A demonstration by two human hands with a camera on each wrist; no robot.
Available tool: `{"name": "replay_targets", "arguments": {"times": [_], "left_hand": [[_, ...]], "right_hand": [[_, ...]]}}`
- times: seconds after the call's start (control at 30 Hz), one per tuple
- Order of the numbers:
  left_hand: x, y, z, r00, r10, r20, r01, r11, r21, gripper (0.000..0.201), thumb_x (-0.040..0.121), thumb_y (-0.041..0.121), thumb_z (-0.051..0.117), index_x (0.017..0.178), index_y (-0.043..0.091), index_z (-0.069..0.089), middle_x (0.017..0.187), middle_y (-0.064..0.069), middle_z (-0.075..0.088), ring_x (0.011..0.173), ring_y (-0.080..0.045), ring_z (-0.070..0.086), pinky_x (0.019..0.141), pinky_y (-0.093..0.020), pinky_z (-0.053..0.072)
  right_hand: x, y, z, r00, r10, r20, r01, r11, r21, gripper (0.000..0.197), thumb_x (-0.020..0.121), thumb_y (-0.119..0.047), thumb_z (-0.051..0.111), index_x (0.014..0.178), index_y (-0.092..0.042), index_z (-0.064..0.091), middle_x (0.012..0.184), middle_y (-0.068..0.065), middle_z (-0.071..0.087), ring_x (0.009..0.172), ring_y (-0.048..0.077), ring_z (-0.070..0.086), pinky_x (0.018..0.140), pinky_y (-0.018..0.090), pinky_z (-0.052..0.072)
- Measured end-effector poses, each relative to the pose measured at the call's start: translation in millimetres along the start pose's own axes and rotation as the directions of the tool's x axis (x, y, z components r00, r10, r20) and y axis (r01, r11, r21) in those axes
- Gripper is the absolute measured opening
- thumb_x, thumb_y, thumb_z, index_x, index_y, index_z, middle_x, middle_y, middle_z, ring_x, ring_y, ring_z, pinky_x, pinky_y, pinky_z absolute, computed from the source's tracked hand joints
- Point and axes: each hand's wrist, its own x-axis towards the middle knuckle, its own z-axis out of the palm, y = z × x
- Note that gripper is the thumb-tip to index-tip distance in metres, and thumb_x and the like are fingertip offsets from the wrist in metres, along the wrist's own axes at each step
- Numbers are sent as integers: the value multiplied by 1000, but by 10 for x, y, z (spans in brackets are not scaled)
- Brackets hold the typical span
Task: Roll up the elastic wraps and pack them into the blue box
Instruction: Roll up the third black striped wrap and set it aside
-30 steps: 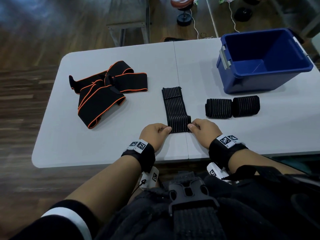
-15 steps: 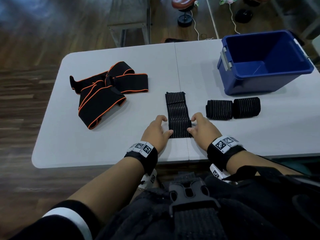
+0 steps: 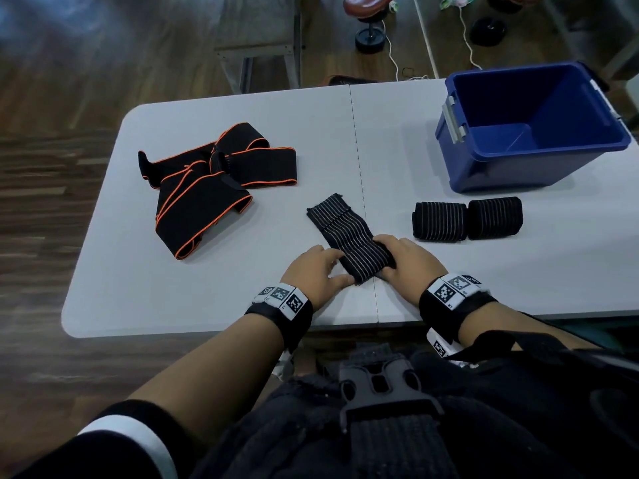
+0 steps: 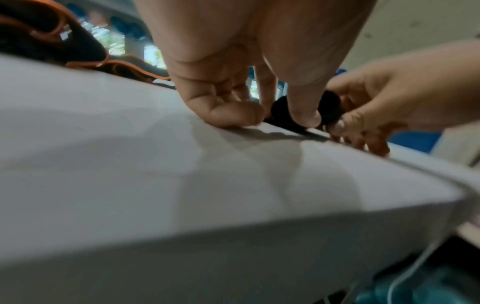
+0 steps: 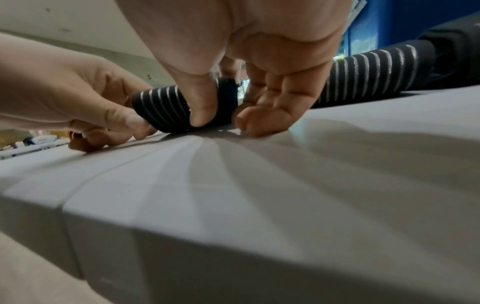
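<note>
A black striped elastic wrap (image 3: 345,229) lies slanted on the white table (image 3: 207,299), its near end rolled into a thick roll (image 5: 166,109). My left hand (image 3: 316,271) pinches the roll's left end and my right hand (image 3: 403,259) grips its right end, thumb (image 5: 202,107) pressed on the roll. In the left wrist view the roll (image 4: 330,107) shows dark between the fingers of both hands. Two finished striped rolls (image 3: 466,221) lie side by side to the right. The blue box (image 3: 532,133) stands open at the back right, nothing visible in it.
A loose heap of black wraps with orange edging (image 3: 214,181) lies on the table's left half. A seam (image 3: 363,202) runs down the table's middle. Beyond the far edge are a bench (image 3: 259,39), cables and stands on the wooden floor.
The roll has grown and the flat tail has shortened. The wrap now lies slanted, its far end swung left, and both hands have closed round the roll's ends.
</note>
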Motion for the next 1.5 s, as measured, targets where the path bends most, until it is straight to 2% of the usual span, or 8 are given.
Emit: {"name": "replay_targets", "arguments": {"times": [0.3, 0.43, 0.63, 0.9, 1.07, 1.2, 1.37, 1.5], "left_hand": [[-73, -88, 63, 997, 72, 19, -72, 997, 22, 66, 78, 57, 75, 135, 31, 56, 102, 12, 50, 95, -11, 56, 85, -30, 49], [-35, -54, 41, 999, 20, -37, -21, 999, -35, 28, 95, 45, 60, 98, 19, 71, 81, 4, 58, 81, -20, 59, 70, -33, 44], [88, -37, -1, 976, -209, -59, 187, 948, -257, 45, 97, 51, 54, 81, 12, 71, 77, -2, 71, 79, -21, 66, 76, -33, 52], [180, 39, -57, 961, -276, -18, 263, 931, -255, 63, 95, 57, 53, 76, -2, 67, 77, -18, 72, 72, -34, 67, 73, -47, 58], [183, 63, -84, 954, -299, -18, 285, 923, -260, 52, 93, 54, 58, 71, 7, 63, 75, -9, 72, 74, -26, 66, 75, -43, 57], [195, 36, -115, 947, -317, -47, 295, 920, -258, 49, 89, 53, 64, 70, 8, 61, 77, -11, 72, 75, -26, 66, 72, -42, 55], [185, 42, -186, 946, -316, -69, 294, 929, -224, 42, 87, 51, 67, 66, 17, 55, 76, -5, 70, 74, -20, 64, 69, -37, 53], [170, 24, -193, 953, -281, -110, 247, 935, -254, 27, 82, 48, 73, 79, 23, 62, 79, 5, 66, 76, -15, 63, 70, -34, 53]], "right_hand": [[13, -55, -37, 1000, -25, -12, 23, 996, -91, 44, 84, -27, 70, 126, -20, 58, 113, 4, 65, 102, 24, 61, 89, 35, 50], [42, -95, -45, 999, 52, -2, -52, 998, 24, 31, 80, -39, 76, 98, -16, 65, 88, -1, 66, 85, 19, 61, 74, 31, 49], [119, -86, 8, 980, 201, -7, -192, 945, 264, 44, 77, -59, 70, 72, -17, 58, 72, 3, 65, 66, 23, 66, 67, 44, 59], [177, -184, -45, 956, 286, -56, -252, 908, 333, 41, 80, -51, 72, 73, -15, 54, 74, 7, 68, 73, 26, 67, 74, 42, 56], [258, -137, -14, 934, 356, -15, -282, 766, 578, 49, 70, -42, 83, 103, -19, 54, 101, 4, 66, 90, 26, 69, 80, 49, 59], [306, -188, -109, 901, 405, 158, -382, 565, 731, 78, 74, -25, 86, 137, -6, 44, 124, 14, 59, 86, 24, 66, 60, 30, 55], [377, -215, -139, 921, 310, 236, -372, 518, 770, 30, 73, -19, 85, 96, -3, 74, 94, 20, 75, 56, 15, 61, 51, 27, 46], [372, -294, -228, 959, 190, 212, -281, 515, 810, 25, 80, -6, 78, 103, -4, 69, 83, 9, 71, 53, 8, 63, 45, 20, 45]]}}
